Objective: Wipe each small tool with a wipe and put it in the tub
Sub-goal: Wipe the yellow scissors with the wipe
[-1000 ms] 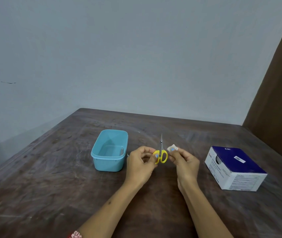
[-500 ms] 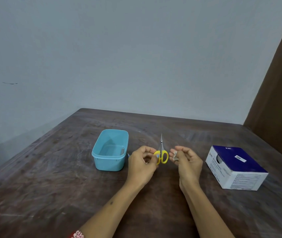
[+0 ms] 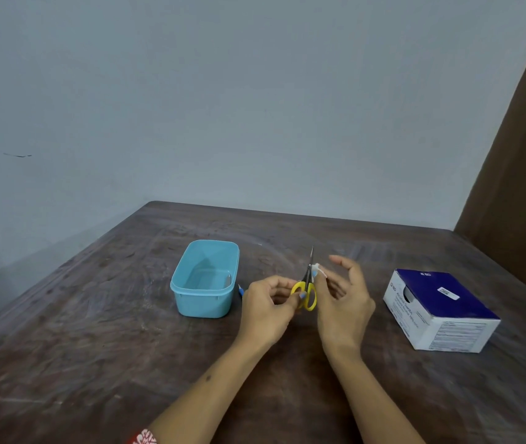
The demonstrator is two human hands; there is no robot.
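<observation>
My left hand [image 3: 268, 307] holds small yellow-handled scissors [image 3: 307, 283] by the handle loops, blades closed and pointing up and away. My right hand [image 3: 343, 298] pinches a small white wipe [image 3: 317, 269] against the right side of the blades, its other fingers spread loosely. The light blue tub [image 3: 204, 279] stands just left of my left hand; a small metal tool lies inside against its right wall. A small blue thing peeks out on the table between the tub and my left hand.
A blue and white box of wipes [image 3: 437, 310] lies to the right on the dark wooden table [image 3: 95, 347]. A pale wall runs behind the table, and a brown panel rises at the far right.
My right hand has carried the wipe from beside the handles up to the blades and spread its fingers. My left hand keeps the scissors nearly still.
</observation>
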